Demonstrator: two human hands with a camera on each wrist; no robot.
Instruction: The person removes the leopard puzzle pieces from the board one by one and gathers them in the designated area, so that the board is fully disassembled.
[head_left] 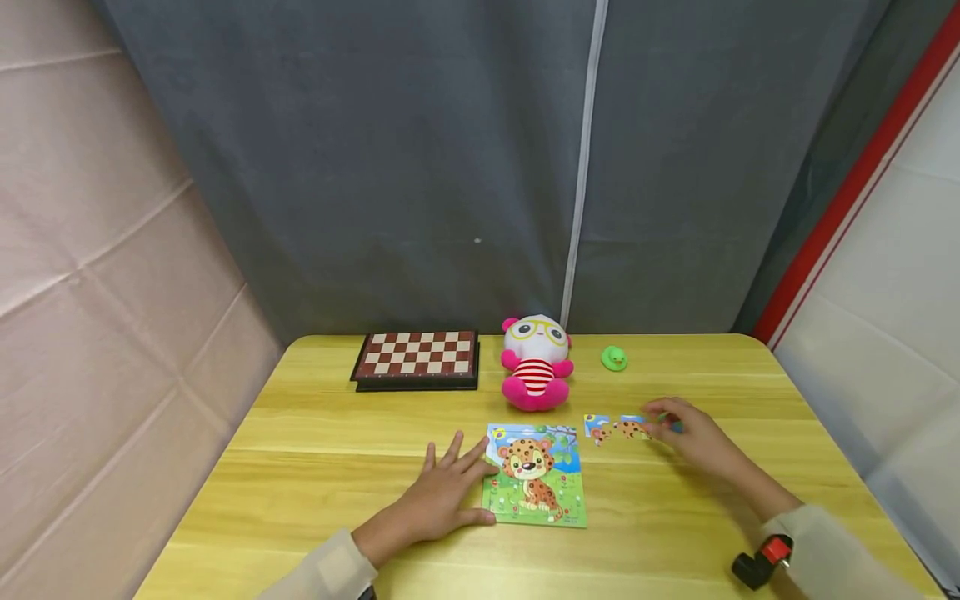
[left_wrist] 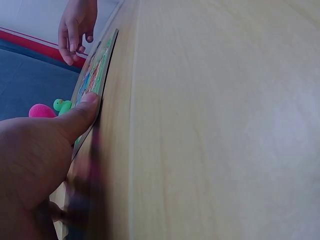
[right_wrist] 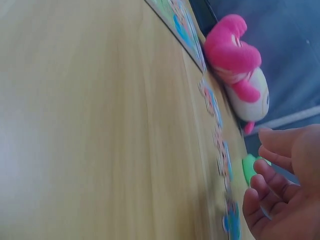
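A jigsaw board [head_left: 534,479] with a spotted leopard cub on grass lies on the table. My left hand [head_left: 442,496] rests at its left side with the fingers spread, the thumb [left_wrist: 82,112] lying on the board's edge. Right of the board lie loose puzzle pieces: a blue-and-orange piece [head_left: 595,422], a spotted piece [head_left: 630,426] and a blue-green piece [right_wrist: 232,222]. Over the last of these hovers my right hand [head_left: 692,435]. Its fingers [right_wrist: 270,182] are loosely bent, with nothing between them in the right wrist view.
Behind the board sits a pink-and-white plush toy [head_left: 536,367] with yellow glasses. A chessboard case [head_left: 416,360] lies at the back left, and a small green duck [head_left: 614,358] stands at the back right. A grey curtain [head_left: 420,183] hangs behind the wooden table [head_left: 300,492].
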